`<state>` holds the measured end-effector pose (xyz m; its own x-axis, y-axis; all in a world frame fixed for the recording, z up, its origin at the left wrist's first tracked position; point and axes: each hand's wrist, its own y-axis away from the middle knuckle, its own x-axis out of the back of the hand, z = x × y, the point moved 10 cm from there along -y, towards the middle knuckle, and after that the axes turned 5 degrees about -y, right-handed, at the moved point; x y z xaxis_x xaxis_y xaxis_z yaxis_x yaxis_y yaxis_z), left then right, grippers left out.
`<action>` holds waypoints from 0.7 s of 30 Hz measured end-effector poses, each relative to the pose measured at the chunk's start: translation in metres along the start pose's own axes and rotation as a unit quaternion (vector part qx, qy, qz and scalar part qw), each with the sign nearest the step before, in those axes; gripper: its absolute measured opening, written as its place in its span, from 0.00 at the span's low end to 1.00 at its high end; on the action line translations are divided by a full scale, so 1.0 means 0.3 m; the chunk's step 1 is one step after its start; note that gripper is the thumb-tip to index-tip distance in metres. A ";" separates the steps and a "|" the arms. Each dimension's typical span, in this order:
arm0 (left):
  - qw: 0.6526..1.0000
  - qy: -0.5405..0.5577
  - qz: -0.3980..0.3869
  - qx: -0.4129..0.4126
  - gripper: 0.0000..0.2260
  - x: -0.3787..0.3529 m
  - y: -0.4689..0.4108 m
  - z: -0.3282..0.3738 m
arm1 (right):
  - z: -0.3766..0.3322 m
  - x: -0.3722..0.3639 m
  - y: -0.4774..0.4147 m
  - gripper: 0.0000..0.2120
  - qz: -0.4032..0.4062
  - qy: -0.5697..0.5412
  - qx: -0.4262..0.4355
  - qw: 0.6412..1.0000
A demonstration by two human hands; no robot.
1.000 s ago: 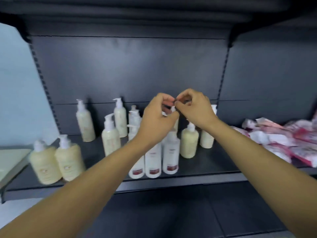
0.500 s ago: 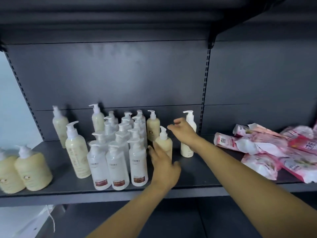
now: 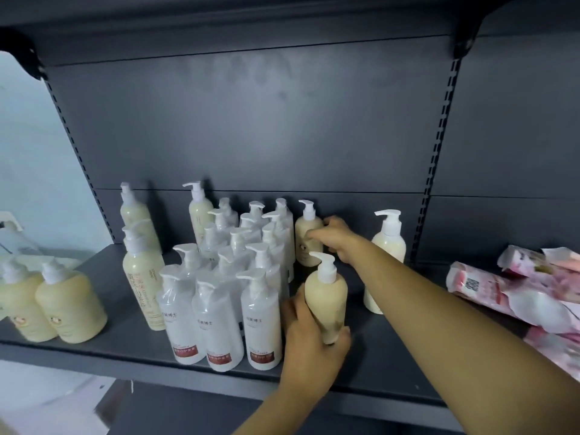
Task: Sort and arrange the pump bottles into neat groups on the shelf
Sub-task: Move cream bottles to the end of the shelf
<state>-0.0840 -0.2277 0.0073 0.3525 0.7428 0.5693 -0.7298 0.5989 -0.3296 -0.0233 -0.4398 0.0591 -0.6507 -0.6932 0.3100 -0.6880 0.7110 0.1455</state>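
Observation:
On the dark grey shelf stands a tight block of several white pump bottles with red labels. My left hand is closed around a cream pump bottle just right of that block. Farther back, my right hand grips another cream pump bottle near the back panel. A third cream bottle stands alone to the right of my right arm. Tall cream bottles stand left of the white block, with one more at the back.
Two squat cream pump bottles sit at the shelf's left end. Pink refill pouches lie heaped at the right. A dark back panel and slotted uprights close the rear; another shelf hangs overhead.
The view swung left and nearer. My left hand closed around the front cream bottle. My right hand moved left from the lone cream bottle onto the one at the back.

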 end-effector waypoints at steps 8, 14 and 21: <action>0.994 0.098 -0.037 0.018 0.41 -0.013 -0.010 -0.032 | -0.004 -0.012 -0.073 0.31 0.091 0.076 0.033 0.992; 0.991 0.130 -0.001 0.030 0.38 -0.004 0.011 0.000 | -0.090 0.065 -0.009 0.32 0.133 0.113 0.076 0.982; 0.985 0.155 0.062 -0.038 0.34 0.230 0.014 0.234 | -0.346 0.179 0.110 0.23 0.149 0.058 0.164 0.973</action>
<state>-0.1040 -0.1951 0.0982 0.4344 0.8602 0.2672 -0.7369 0.5100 -0.4437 -0.0476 -0.4413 0.1782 -0.8090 -0.4309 0.3998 -0.5530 0.7885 -0.2692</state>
